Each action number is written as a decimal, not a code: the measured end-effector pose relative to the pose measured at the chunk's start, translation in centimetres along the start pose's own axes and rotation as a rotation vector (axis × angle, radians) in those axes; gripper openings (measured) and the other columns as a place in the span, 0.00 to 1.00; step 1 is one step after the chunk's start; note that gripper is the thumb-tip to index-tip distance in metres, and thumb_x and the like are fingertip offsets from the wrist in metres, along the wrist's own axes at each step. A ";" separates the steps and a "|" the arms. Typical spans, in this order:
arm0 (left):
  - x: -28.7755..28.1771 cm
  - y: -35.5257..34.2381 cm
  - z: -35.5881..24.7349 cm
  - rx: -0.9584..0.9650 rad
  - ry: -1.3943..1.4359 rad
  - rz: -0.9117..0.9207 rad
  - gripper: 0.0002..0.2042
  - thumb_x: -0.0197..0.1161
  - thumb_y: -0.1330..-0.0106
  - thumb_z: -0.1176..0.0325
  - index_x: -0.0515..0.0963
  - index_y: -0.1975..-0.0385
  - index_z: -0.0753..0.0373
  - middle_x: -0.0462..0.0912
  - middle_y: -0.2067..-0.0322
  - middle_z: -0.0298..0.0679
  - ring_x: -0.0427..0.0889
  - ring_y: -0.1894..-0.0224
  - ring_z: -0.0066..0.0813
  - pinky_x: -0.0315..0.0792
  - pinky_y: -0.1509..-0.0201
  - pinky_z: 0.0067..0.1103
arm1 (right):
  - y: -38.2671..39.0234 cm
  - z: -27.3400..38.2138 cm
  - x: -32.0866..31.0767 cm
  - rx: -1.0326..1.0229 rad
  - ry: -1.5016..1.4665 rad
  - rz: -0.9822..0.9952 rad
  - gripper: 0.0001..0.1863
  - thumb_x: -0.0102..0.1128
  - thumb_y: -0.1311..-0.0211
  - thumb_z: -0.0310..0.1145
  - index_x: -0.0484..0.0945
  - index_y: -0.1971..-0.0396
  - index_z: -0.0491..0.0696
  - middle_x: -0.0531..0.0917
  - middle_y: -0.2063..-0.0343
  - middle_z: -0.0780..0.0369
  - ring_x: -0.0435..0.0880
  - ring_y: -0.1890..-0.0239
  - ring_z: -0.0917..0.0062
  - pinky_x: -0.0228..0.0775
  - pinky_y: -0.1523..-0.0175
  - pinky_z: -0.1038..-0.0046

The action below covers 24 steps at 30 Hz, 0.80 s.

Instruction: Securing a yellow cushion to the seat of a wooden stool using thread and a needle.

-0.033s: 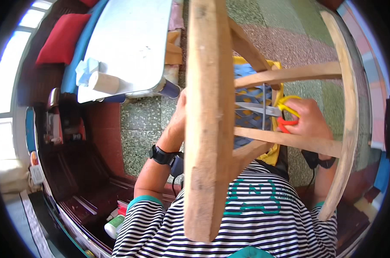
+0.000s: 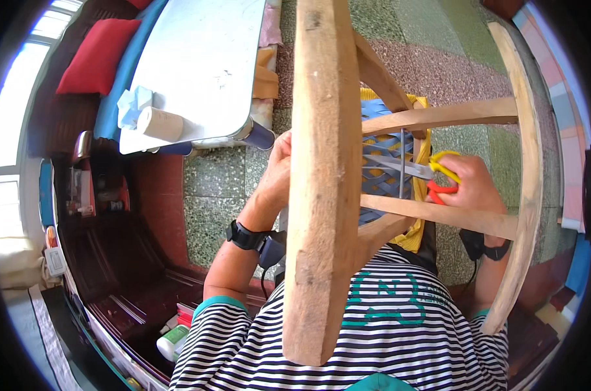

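Note:
A wooden stool frame (image 2: 321,195) is tipped up in front of me, with a thick beam standing close across the view. Behind its rungs is a woven seat (image 2: 383,153) of blue and yellow strips. My right hand (image 2: 472,186) is closed round the red and yellow handles of a pair of scissors (image 2: 423,171). The blades point left between two rungs, over the weave, and cross a thin metal rod (image 2: 403,182). To the left of the beam is my left hand (image 2: 280,168); the beam hides its fingers, so its grip cannot be seen.
A white table (image 2: 197,58) at the upper left carries a white roll (image 2: 160,124) and a crumpled pale blue piece. A dark brown chair or sofa (image 2: 119,254) stands at the left, with a white bottle (image 2: 171,342) near it. A curved wooden bar (image 2: 529,163) runs down the right.
The beam and the seat have shifted slightly right in the view. My right hand and the scissors have moved a little right and down. More of my left hand shows beside the beam.

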<state>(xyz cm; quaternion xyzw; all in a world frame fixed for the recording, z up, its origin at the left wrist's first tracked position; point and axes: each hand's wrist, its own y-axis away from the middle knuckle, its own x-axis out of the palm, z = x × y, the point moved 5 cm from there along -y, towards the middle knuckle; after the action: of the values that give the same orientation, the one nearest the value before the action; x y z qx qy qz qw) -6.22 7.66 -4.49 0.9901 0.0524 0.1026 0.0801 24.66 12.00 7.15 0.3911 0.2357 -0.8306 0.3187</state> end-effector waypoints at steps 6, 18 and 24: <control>1.0 4.5 -8.5 0.067 -0.063 -0.048 0.09 0.53 0.29 0.67 0.73 0.71 0.62 0.77 0.59 0.37 0.68 0.70 0.14 0.62 0.66 0.11 | 7.2 -6.9 0.9 0.467 -0.339 0.103 0.17 0.71 0.54 0.34 0.75 0.66 0.44 0.76 0.75 0.69 0.70 0.71 0.89 0.64 0.66 0.82; 0.8 3.3 -5.3 0.021 -0.129 -0.009 0.07 0.58 0.32 0.66 0.75 0.71 0.62 0.77 0.73 0.32 0.69 0.75 0.12 0.63 0.69 0.11 | 6.0 -11.1 6.8 0.676 -0.920 -0.576 0.16 0.63 0.45 0.22 0.71 0.56 0.45 0.81 0.57 0.57 0.78 0.73 0.87 0.71 0.72 0.86; 1.5 3.5 -4.9 -0.004 -0.137 0.010 0.07 0.59 0.33 0.67 0.74 0.72 0.61 0.78 0.73 0.32 0.70 0.75 0.13 0.64 0.69 0.11 | 2.6 -10.5 8.3 0.581 -0.898 -0.410 0.15 0.61 0.44 0.21 0.72 0.57 0.45 0.81 0.56 0.59 0.80 0.73 0.85 0.73 0.73 0.86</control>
<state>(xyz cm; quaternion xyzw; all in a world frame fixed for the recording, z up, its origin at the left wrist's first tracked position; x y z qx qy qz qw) -5.55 5.15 1.15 0.9949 0.0415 0.0352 0.0847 27.68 14.08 -6.02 0.0179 -0.0897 -0.9908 0.0993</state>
